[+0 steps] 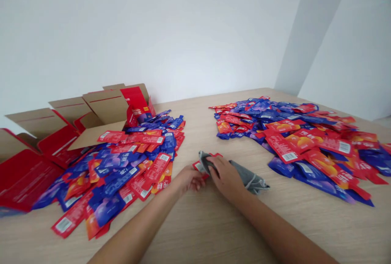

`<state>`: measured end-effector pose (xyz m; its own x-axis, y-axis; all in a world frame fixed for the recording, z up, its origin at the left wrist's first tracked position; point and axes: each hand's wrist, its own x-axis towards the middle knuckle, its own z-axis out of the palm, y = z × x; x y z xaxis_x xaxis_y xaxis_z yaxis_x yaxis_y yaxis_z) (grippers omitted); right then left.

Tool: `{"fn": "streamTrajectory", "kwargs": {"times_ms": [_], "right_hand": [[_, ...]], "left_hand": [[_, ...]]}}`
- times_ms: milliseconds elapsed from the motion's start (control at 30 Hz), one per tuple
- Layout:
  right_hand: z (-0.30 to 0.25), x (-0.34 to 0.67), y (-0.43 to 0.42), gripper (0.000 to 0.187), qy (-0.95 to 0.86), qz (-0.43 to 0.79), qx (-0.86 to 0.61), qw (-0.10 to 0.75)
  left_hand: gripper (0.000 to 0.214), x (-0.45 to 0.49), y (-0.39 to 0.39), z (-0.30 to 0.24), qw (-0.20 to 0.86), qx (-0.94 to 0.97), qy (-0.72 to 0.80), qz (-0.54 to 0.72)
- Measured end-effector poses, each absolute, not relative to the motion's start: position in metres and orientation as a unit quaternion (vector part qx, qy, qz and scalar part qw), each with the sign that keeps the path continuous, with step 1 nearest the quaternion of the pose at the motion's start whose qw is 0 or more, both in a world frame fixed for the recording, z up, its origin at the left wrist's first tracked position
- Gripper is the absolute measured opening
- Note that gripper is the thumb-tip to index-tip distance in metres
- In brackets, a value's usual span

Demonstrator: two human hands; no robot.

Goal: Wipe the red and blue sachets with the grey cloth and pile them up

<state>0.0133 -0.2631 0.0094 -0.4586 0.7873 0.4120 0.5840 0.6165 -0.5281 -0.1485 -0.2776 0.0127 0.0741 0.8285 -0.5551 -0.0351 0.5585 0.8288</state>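
Note:
Near the middle of the table, my right hand [226,174] presses a folded grey cloth [250,179] onto a red packet [199,166]. The packet lies mostly under the cloth and my fingers; only its red edges and a pale patch show. My left hand [190,179] is closed at the packet's left end, with its fingers curled and partly hidden. One end of the cloth sticks out beyond my right fingers, and the other trails to the right under my wrist.
On the left, red and blue packets [122,162] lie in a loose heap against several open red cardboard boxes [30,178]. A second heap of packets [302,138] spreads over the right side. Behind the wooden table [195,121] stands a white wall [195,32].

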Motion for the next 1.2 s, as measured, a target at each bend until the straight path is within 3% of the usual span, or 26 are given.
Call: {"fn": "streamTrajectory", "kwargs": {"times_ms": [100,200,467,600,667,800,867,933,1100,1200], "right_hand": [[0.011,0.006,-0.268,0.035,-0.879,0.140,-0.415,0.187],[0.012,0.007,-0.262,0.033,-0.869,0.103,-0.470,0.113],[0.008,0.010,-0.266,0.035,-0.885,0.126,-0.418,0.162],[0.007,0.016,-0.253,0.035,-0.854,0.121,-0.488,0.136],[0.006,0.025,-0.241,0.035,-0.827,0.132,-0.515,0.184],[0.005,0.044,-0.227,0.036,-0.737,0.171,-0.532,0.380],[0.006,0.046,-0.228,0.036,-0.711,0.182,-0.524,0.432],[0.006,0.041,-0.234,0.034,-0.739,0.193,-0.496,0.414],[0.004,0.019,-0.252,0.033,-0.849,0.169,-0.462,0.194],[0.006,0.012,-0.261,0.035,-0.855,0.131,-0.477,0.159]], "left_hand": [[0.008,-0.149,-0.303,0.007,0.675,0.345,0.568,0.321],[0.014,-0.150,-0.310,0.005,0.676,0.340,0.561,0.336],[0.023,-0.144,-0.309,0.002,0.632,0.377,0.574,0.360],[0.023,-0.140,-0.313,0.000,0.581,0.417,0.595,0.367],[0.022,-0.141,-0.318,0.001,0.506,0.474,0.626,0.357],[0.026,-0.150,-0.324,0.009,0.284,0.640,0.619,0.356],[0.035,-0.155,-0.323,0.011,0.247,0.655,0.610,0.372],[0.040,-0.157,-0.319,0.011,0.284,0.609,0.628,0.392],[0.054,-0.148,-0.312,0.005,0.494,0.427,0.657,0.377],[0.057,-0.143,-0.311,0.005,0.518,0.394,0.641,0.407]]}}
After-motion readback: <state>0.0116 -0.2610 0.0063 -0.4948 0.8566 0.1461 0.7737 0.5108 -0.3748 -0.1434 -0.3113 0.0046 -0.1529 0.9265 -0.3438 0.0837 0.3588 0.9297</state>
